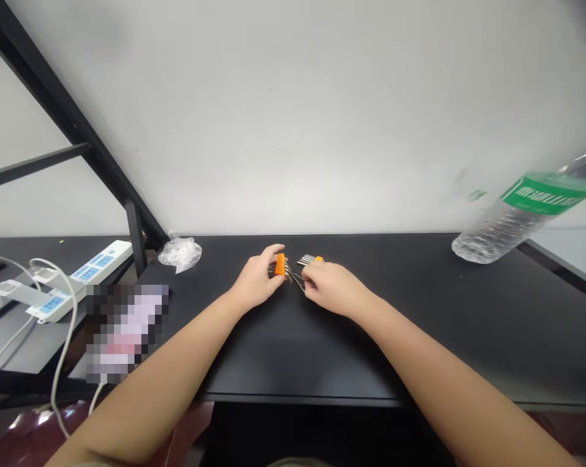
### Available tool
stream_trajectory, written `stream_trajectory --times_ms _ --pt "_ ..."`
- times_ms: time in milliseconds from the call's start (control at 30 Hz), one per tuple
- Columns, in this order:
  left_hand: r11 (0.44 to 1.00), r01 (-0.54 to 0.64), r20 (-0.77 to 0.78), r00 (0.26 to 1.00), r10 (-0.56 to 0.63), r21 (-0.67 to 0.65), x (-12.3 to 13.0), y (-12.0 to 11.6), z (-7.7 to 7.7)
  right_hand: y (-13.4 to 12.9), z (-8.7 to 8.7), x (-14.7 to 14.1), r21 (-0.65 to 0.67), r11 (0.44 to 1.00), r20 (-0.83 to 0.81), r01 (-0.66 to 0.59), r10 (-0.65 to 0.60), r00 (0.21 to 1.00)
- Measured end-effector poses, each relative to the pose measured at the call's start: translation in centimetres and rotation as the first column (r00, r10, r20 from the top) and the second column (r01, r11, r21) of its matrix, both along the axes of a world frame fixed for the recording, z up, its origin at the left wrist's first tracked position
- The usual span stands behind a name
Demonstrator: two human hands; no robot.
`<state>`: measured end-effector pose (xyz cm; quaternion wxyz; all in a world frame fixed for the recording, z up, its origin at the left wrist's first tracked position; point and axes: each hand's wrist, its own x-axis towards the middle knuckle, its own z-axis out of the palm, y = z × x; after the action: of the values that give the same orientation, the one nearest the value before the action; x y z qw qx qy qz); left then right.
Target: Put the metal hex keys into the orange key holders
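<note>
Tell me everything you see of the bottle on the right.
The bottle looks like clear, ridged plastic with a green label bearing white lettering. Its base rests on the black tabletop, right of the right hand; its body slants rightward in view, and the frame cuts off its top. No hand touches it.

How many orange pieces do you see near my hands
2: one orange piece between thumb and fingers of the left hand, another orange piece beyond the right hand, partly hidden. The hands may hide more.
</note>
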<state>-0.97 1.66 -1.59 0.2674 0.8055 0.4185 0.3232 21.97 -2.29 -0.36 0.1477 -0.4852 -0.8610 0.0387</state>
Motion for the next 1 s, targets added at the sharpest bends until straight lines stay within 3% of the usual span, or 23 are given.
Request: stream_trajectory --times_ms 133,267,1000 --pt "1.0 -0.026 -0.005 1.0 0.026 0.012 -0.14 0.31 -0.24 0.33 0.75 0.72 0.014 1.0 -0.336 -0.019 0.022 0.941" --pt "1.0 0.013 -0.02 1.0 -0.012 0.021 -0.06 0.26 -0.29 0.12 0.97 0.61 -0.007 0.999 -0.491 -0.054 0.043 0.87" --pt "0.999 0.041 0.014 0.999 -0.041 -0.002 -0.06 -0.06 -0.17 -0.01 1.06 0.71 -0.013 0.996 -0.5 -0.086 0.068 0.863"
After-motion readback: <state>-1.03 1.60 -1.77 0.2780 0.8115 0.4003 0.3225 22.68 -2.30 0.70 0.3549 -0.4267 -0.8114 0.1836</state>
